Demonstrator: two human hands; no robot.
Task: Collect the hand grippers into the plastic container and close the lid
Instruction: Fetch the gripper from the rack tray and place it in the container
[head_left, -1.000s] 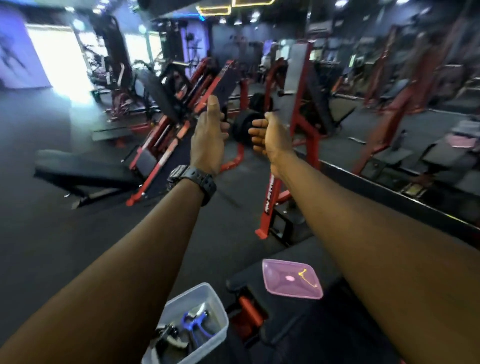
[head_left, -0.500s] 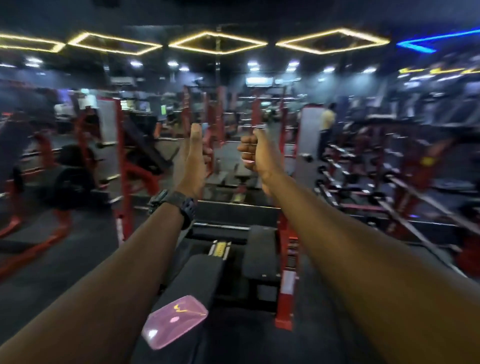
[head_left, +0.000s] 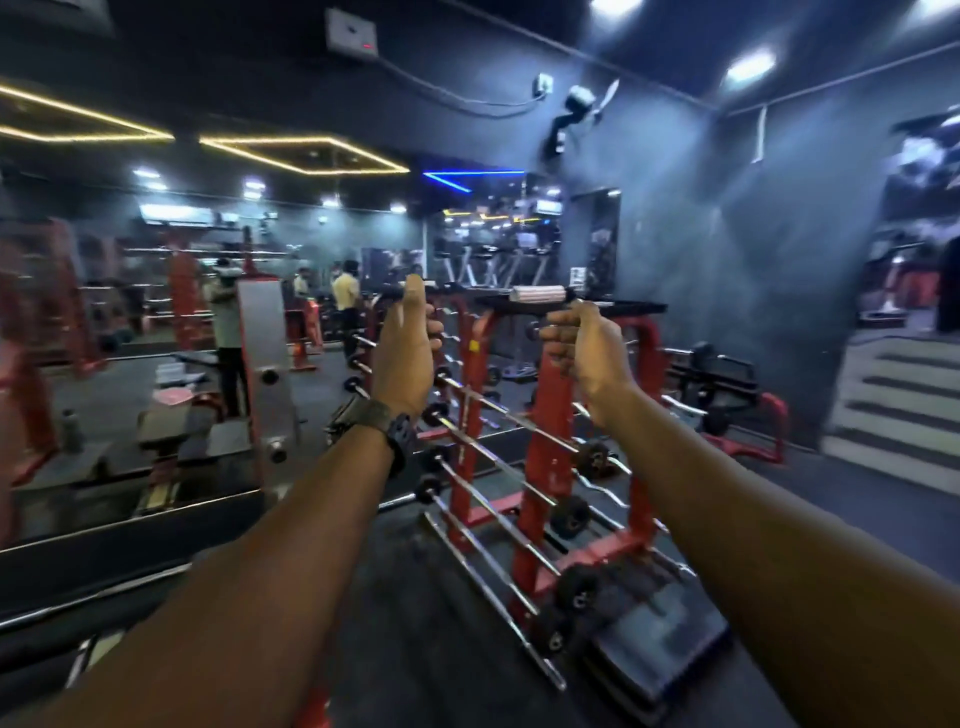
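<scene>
Both my arms reach straight out ahead at chest height. My left hand (head_left: 402, 358), with a black watch on its wrist, has its thumb up and its fingers curled in, and it holds nothing. My right hand (head_left: 587, 358) is a loose fist, also with nothing in it. Far off at the left, in what looks like a wall mirror, a small clear plastic container (head_left: 170, 372) sits on a bench with a pink lid (head_left: 174, 398) just in front of it. No hand gripper can be made out.
A red rack of barbells (head_left: 540, 467) stands directly under and beyond my hands. A dark padded bench (head_left: 660, 639) lies at its foot. Steps (head_left: 898, 415) rise at the right. People (head_left: 345, 296) stand far back among red machines.
The view has swung right and up, so the container and lid near me have left the frame and the barbell rack has come in. Both fists have loosened a little.
</scene>
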